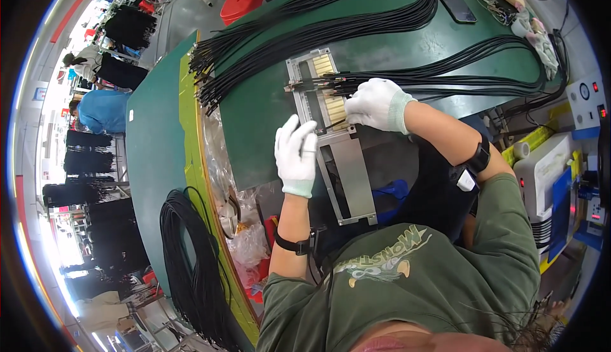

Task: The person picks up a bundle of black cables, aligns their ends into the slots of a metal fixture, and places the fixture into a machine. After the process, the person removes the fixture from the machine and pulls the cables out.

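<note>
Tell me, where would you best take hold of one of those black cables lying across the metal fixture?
Probably just behind its tip, from above. The black cables lie flat and side by side, ends lined up on the metal fixture, where the right hand already pinches them.

Both hands, left (296,155) and right (377,104), wear white knitted cloth gloves. The long jig (347,174) is brushed grey metal with a dull sheen. The cables (356,21) have matt black plastic sheathing. The desk (261,110) surface is smooth matt green.
</note>
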{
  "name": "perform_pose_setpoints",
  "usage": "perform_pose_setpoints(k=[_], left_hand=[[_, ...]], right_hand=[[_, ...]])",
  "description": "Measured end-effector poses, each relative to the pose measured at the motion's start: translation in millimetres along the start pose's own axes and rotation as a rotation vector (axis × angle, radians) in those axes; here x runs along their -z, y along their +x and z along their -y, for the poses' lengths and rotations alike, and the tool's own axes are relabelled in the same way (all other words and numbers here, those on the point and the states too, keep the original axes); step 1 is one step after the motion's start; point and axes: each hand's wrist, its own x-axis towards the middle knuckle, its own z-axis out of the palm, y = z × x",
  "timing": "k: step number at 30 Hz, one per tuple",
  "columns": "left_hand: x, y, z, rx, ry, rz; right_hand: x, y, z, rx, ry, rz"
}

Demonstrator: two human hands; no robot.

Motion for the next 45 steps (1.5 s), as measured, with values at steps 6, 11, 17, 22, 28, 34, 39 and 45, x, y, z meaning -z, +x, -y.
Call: perform_pose_setpoints(k=[6,11,17,22,28,34,39,45], left_hand=[[-7.5,7.7,-20.0,-0.198,0.221,0.140],[-11.9,13.5,-15.6,-0.244,0.296,0.193],[-10.0,14.7,-14.6,-0.227,0.236,0.182],[-10.8,13.3,0.1,-0.075,-0.065,0.038],[-14.2,9.3,1.4,-0.008,-0.201,-0.061],[-7.2,11.3,-9.8,-0.150,-0.148,-0.033],[-3.3,11.0,-9.1,-0.253,-0.150,0.009],[-1.3,7.9,-1.1,-0.186,-0.300,-0.007]], right_hand=[[0.1,-0.9,7.8,-0.021,-0.037,0.074],[18.4,3.0,-6.3,-0.124,-0.065,-0.115],[10.4,9.8,-20.8,-0.169,-0.218,-0.097],[18.1,7.6,-22.5,0.054,-0.026,-0.179],[4.8,7.7,-6.4,0.183,0.003,-0.166],[0.9,4.7,2.7,0.186,0.073,-0.195],[-3.4,7.0,27.6,0.221,0.214,-0.321],[9.4,8.7,27.0,0.089,0.241,-0.031]])
